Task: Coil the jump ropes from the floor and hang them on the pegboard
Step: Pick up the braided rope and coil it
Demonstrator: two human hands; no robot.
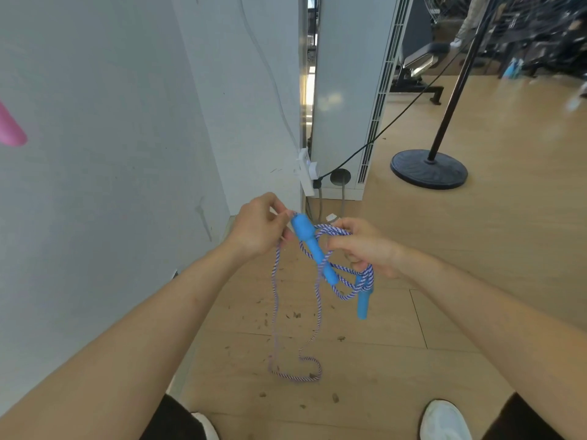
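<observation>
A jump rope (275, 300) with a blue-and-white twisted cord and two blue handles hangs between my hands. My left hand (259, 227) pinches the cord at the top end of one blue handle (313, 247), which slants down to the right. My right hand (365, 244) grips several loops of the cord, and the second blue handle (363, 301) dangles below it. A long loop of cord drops down and its bottom lies on the wooden floor (476, 249). No pegboard is in view.
A white wall (111, 154) rises close on my left, with a pink object (11, 128) at its edge. Ahead stand a white power strip (306, 171) with a black cable, a white floor unit (346, 90) and a black round stand base (428, 169). Small debris dots the floor.
</observation>
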